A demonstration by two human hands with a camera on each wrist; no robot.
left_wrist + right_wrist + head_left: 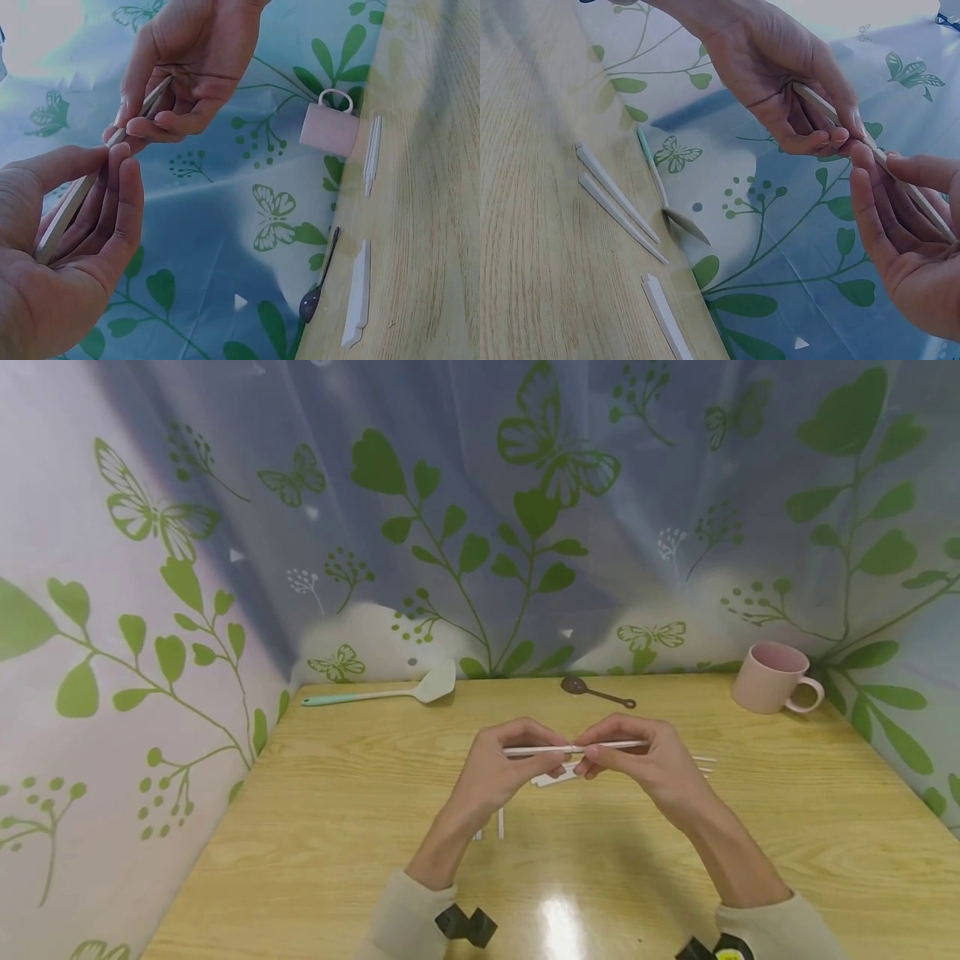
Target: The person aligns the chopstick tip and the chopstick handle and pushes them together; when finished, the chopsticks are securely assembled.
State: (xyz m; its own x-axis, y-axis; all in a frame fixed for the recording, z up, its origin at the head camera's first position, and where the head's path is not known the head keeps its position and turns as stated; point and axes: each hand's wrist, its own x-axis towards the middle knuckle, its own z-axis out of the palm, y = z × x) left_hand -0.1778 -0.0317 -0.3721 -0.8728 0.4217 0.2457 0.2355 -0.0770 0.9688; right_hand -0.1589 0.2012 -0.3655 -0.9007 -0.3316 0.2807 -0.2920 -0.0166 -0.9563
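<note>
Both hands are raised over the table and meet at the fingertips. My left hand [498, 768] pinches a thin pale stick [532, 751] between thumb and fingers. From the other side my right hand [656, 764] pinches the same straight line of stick, close to the left fingertips. Fingers cover the middle, so I cannot tell whether this is one stick or two held end to end. In the left wrist view the stick [67, 217] lies across the left palm and slants up to the right palm. Below the hands lies a group of white sticks [553, 777], partly hidden.
More white sticks lie on the wooden table [337, 860], some at left [501, 823], others at right [705, 760]. Along the back edge are a spatula [435, 685] with a green handle, a dark brown spoon [574, 686] and a pink mug [768, 681]. A patterned curtain hangs behind.
</note>
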